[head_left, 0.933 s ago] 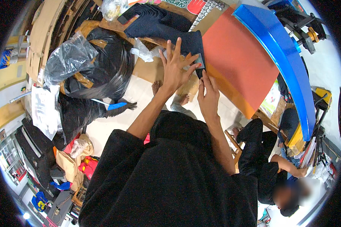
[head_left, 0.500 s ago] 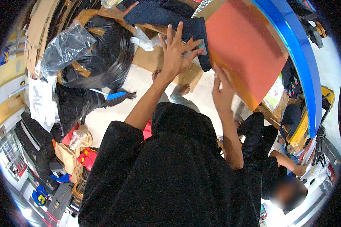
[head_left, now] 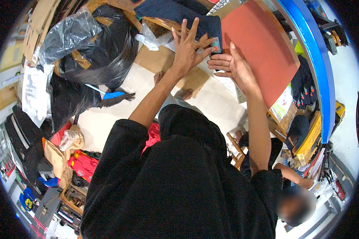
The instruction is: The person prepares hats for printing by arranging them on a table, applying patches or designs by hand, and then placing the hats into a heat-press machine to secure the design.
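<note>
A dark navy cloth (head_left: 197, 24) lies against the left side of a large orange-red pad (head_left: 259, 51). At the cloth's corner is a small printed film or label (head_left: 215, 45) with teal and orange print. My left hand (head_left: 187, 49) has its thumb and index finger brought together at the edge of this small piece, its other fingers spread upward. Just to the right, my right hand (head_left: 237, 69) is open and turned palm toward me, fingers stretched and apart, holding nothing, over the pad's near left edge.
A blue curved frame (head_left: 307, 51) arches along the pad's right side. Black plastic bags (head_left: 107, 47) and a blue-headed broom (head_left: 113, 95) are at left. Black cloths with red marks (head_left: 305, 89) hang at right. A co-worker's arm (head_left: 293, 175) shows at lower right.
My right hand has left the pad's edge, where its fingers were pinched, and opened out nearer my left hand. My left thumb and index finger remain at the small printed piece.
</note>
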A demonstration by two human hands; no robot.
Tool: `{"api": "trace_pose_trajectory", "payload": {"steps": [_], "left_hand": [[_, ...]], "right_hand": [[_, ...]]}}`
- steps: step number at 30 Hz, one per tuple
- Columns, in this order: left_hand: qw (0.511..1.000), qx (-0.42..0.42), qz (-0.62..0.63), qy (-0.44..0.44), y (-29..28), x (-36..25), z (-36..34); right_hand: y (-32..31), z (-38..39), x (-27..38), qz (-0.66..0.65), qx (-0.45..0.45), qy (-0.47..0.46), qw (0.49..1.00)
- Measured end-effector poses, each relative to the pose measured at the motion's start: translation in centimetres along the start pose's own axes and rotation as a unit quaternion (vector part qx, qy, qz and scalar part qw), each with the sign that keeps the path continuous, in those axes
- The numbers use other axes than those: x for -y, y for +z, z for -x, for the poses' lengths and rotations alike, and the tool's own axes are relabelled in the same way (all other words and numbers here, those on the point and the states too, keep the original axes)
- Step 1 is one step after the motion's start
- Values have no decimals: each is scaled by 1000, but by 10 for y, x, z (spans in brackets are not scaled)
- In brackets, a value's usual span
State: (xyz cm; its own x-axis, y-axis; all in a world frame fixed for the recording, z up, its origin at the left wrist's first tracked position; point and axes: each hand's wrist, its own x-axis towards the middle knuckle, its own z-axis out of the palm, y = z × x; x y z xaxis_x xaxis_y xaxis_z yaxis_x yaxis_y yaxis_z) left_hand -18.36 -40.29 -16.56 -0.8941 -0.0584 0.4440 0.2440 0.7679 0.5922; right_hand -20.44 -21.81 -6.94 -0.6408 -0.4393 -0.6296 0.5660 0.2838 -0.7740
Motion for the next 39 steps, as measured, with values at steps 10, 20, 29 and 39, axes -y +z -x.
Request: {"api": "trace_pose_trajectory", "payload": {"steps": [10,20,29,39], "left_hand": [[999,-12,28,12,4,3,7],[1000,-8,-13,6,7,7,8],[999,-11,33,-15,-1,-1,5],[999,3,34,-22,2,3,3]], "right_hand": [[-4,-6,-5,-23,27,19,999],[-5,-5,-11,-79,28,19,996],[2,3,-13,-45,-13,-15,999],[-1,-4,-12,-87,-13,3,996]]}}
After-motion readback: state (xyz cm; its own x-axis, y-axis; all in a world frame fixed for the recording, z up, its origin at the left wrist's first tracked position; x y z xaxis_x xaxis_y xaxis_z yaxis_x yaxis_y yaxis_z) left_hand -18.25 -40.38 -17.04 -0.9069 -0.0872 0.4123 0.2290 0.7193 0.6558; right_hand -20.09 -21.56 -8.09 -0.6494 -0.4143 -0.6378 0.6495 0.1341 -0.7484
